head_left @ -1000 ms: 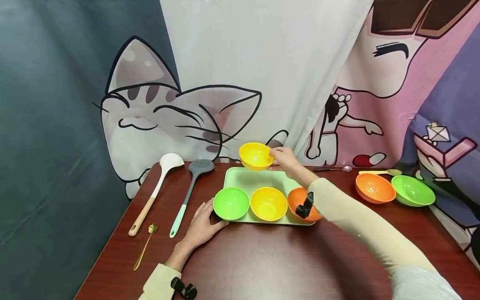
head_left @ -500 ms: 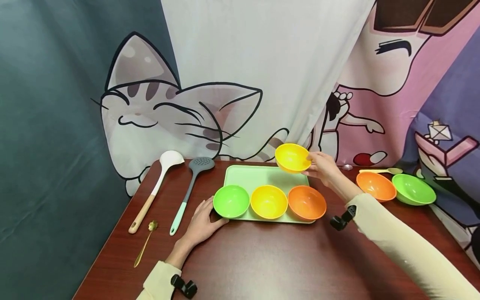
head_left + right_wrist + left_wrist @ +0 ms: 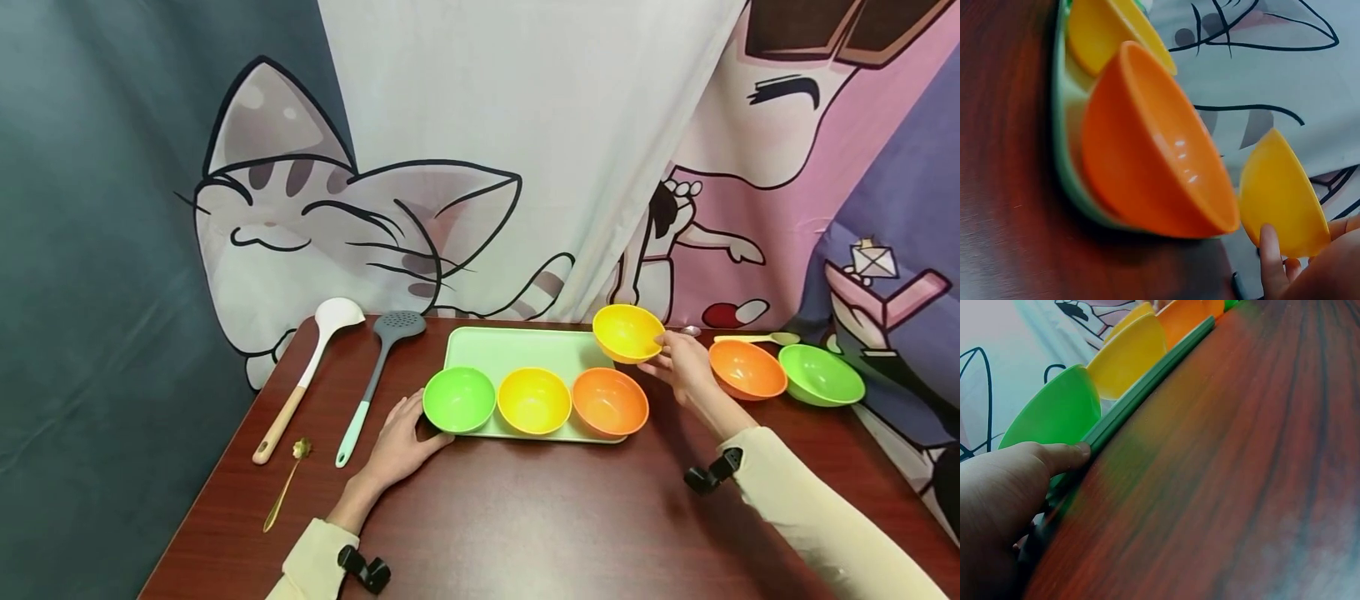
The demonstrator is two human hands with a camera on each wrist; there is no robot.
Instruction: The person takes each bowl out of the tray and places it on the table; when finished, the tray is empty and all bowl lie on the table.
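In the head view my right hand [image 3: 684, 363] holds a yellow bowl [image 3: 628, 332] by its right side, raised at the tray's back right corner. The right wrist view shows a finger against this yellow bowl's [image 3: 1282, 194] outer wall. A light green tray [image 3: 491, 346] carries a front row of bowls: a green bowl [image 3: 459, 400], a second yellow bowl [image 3: 534, 402] and an orange bowl [image 3: 610, 402]. My left hand [image 3: 399, 442] grips the tray's front left corner beside the green bowl. Its thumb [image 3: 1069, 456] lies along the tray's edge in the left wrist view; its other fingers are mostly hidden there.
Left of the tray lie a white ladle [image 3: 315, 367], a grey slotted turner [image 3: 382, 358] and a small gold spoon [image 3: 281, 492]. To the right stand another orange bowl [image 3: 747, 371] and another green bowl [image 3: 821, 377], with a pale yellow spoon [image 3: 757, 338] behind them. A curtain hangs behind the table.
My right hand has carried the yellow bowl rightward from above the tray's back middle to its back right corner, and slightly lower. My left hand has stayed at the tray's corner.
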